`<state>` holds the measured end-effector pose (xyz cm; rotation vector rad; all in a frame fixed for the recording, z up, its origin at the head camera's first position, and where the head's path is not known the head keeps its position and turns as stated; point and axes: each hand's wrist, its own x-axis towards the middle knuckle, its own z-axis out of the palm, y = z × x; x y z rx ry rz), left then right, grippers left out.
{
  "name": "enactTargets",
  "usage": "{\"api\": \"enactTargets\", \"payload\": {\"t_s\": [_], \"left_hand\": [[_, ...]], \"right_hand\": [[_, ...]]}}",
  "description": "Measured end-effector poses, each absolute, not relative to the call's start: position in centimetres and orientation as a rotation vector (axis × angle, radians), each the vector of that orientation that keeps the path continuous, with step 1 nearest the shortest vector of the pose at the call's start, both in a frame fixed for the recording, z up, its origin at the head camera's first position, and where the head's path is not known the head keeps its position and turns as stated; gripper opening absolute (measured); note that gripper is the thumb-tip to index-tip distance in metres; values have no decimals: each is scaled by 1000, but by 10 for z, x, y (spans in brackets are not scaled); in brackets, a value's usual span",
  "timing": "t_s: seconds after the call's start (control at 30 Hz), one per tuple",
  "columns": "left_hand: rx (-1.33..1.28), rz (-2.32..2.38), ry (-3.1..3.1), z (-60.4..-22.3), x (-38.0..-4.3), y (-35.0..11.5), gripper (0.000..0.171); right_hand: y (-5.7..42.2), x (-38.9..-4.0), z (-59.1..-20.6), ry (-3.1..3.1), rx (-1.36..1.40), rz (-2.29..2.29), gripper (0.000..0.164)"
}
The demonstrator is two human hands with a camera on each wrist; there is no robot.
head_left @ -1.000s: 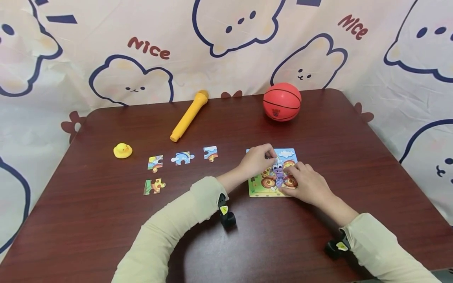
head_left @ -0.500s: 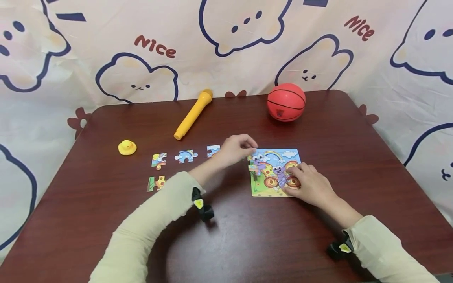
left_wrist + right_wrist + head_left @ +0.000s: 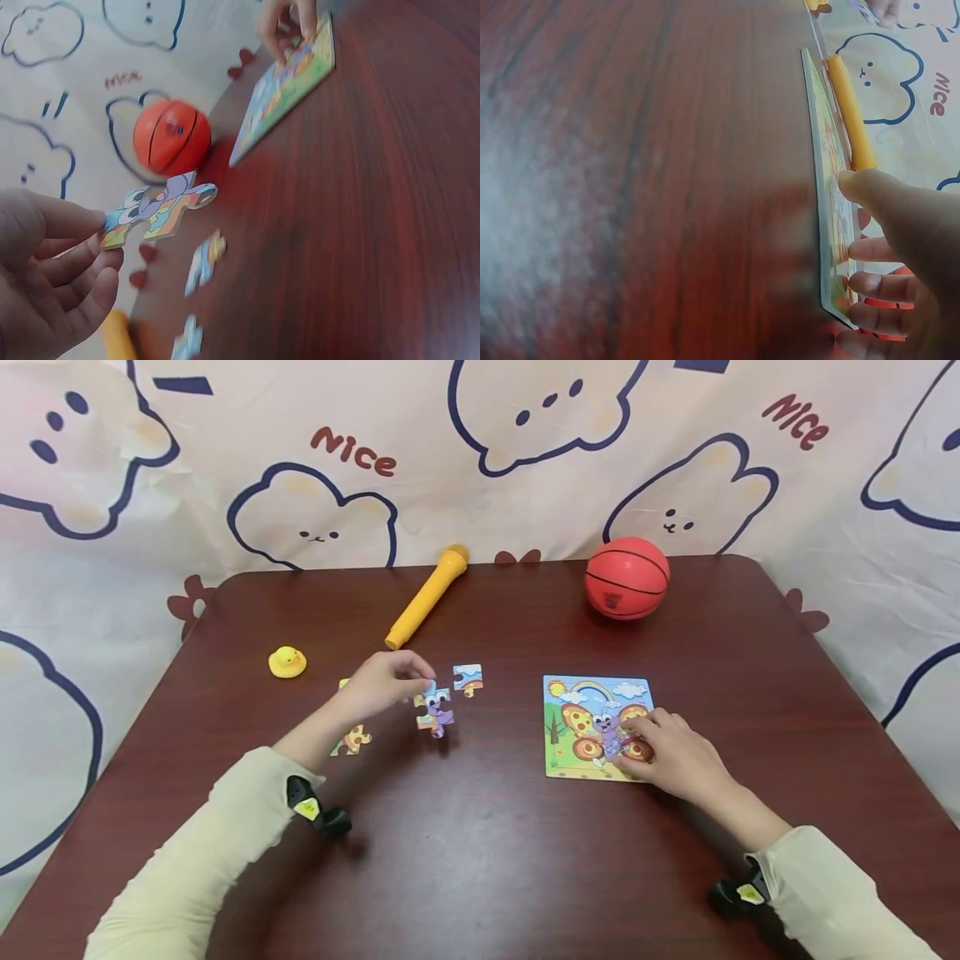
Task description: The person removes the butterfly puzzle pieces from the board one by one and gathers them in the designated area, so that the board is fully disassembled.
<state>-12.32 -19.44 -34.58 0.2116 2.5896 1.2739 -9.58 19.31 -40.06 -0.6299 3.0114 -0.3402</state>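
While the right hand (image 3: 678, 753), fingers spread, touches the puzzle board (image 3: 562, 763), likely steadying it, the left hand (image 3: 382, 683) pinches a puzzle piece (image 3: 442, 717) farther left.

At head: set high behind bare left hand (image 3: 386, 681) and bare right hand (image 3: 678, 753), facing forward and down, farthest off. At left wrist: close beside left hand, turned sideways, facing across toward right hand. At right wrist: close beside right hand, low and turned sideways, facing toward left hand. Common to all three: flat, square, colourfully printed puzzle board (image 3: 566, 762) under right hand.
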Motion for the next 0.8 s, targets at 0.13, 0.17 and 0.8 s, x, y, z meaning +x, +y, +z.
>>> {"api": "enactTargets", "payload": {"t_s": [0.13,0.17,0.8], "left_hand": [[193,1179,2592,-351,-120,-211,18],[198,1155,2593,-352,-120,-214,19],[268,771,2681,-380,-123,-215,26]], "right_hand": [[195,-96,-401,3012,-640,-353,55],[196,-96,-400,3015,-645,-359,55],[214,-92,-400,3091,-642,-447,52]]}}
